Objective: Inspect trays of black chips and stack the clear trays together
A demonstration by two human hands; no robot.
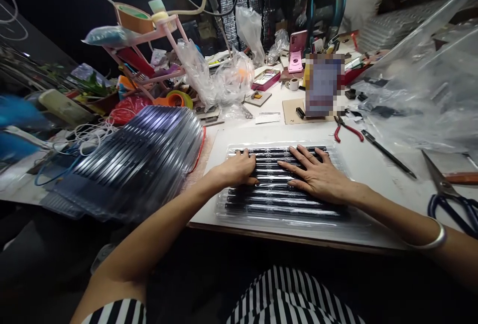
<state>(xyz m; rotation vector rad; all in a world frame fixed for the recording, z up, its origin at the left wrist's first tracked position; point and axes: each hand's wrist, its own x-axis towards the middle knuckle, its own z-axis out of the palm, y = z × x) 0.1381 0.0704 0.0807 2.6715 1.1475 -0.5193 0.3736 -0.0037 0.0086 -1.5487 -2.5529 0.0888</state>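
So L hand & R hand on sev. blk strips; 1 pliers near.

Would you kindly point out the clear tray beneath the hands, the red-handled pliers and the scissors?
Clear tray [269, 218]: head view, on its near rim.
Red-handled pliers [340, 122]: head view, near the joint where the handles meet.
Scissors [445, 185]: head view, around the pivot between blades and handles.

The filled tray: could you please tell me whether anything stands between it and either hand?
Nothing visible does: the left hand and right hand both rest on the filled tray. The tray stack lies off to its left, and the pliers lie beyond its far right corner.
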